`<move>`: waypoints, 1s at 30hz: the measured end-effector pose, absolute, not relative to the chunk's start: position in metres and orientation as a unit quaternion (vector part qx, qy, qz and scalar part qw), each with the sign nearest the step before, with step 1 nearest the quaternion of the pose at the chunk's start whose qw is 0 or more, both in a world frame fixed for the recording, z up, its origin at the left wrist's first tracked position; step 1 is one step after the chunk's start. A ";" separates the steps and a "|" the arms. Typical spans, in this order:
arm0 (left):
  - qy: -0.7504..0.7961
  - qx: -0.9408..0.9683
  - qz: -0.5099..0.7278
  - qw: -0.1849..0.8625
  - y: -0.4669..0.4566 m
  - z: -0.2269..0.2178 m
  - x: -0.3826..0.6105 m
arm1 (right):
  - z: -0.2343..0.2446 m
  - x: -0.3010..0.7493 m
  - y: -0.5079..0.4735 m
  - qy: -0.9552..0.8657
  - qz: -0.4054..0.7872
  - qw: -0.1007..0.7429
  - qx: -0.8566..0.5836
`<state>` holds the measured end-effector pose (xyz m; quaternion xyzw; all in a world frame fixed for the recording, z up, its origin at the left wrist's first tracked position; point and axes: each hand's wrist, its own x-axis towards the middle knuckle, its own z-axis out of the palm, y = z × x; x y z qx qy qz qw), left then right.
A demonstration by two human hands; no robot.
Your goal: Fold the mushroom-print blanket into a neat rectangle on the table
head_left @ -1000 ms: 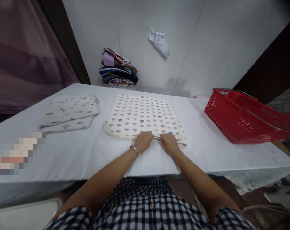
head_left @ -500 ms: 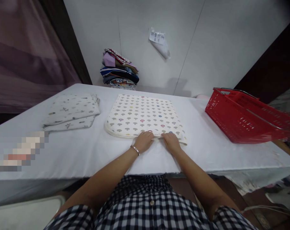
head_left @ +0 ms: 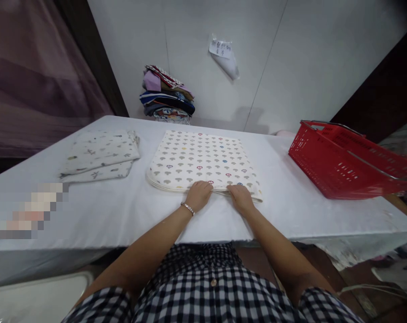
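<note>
While two hands (head_left: 199, 196) (head_left: 242, 199) grip one cloth (head_left: 203, 157), one basket (head_left: 317, 168) right.

Fingers (head_left: 200, 187) partly hide the mushroom cloth (head_left: 203, 154), and pixelation masks an object (head_left: 31, 211).

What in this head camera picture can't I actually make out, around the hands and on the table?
All in the head view:
Undersides of the left hand and right hand: hidden by their backs, so grip on the mushroom-print cloth is unclear.
Bottom inside the red basket: hidden by its near wall.
Whatever lies under the pixelated patch: masked by blocks.
Base of the fabric stack: hidden by the table's far edge.
</note>
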<state>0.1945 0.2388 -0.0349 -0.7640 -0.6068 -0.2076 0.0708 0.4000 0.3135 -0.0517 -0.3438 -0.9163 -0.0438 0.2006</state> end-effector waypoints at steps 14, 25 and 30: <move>-0.539 -0.807 -0.202 0.132 0.239 -0.040 0.200 | -0.052 0.398 0.314 -0.923 -0.036 0.216 -0.317; -0.541 -0.815 -0.166 0.123 0.249 -0.042 0.206 | -0.054 0.398 0.314 -0.920 -0.033 0.217 -0.324; -0.561 -0.794 -0.199 0.124 0.249 -0.041 0.207 | -0.051 0.397 0.311 -0.922 -0.011 0.226 -0.314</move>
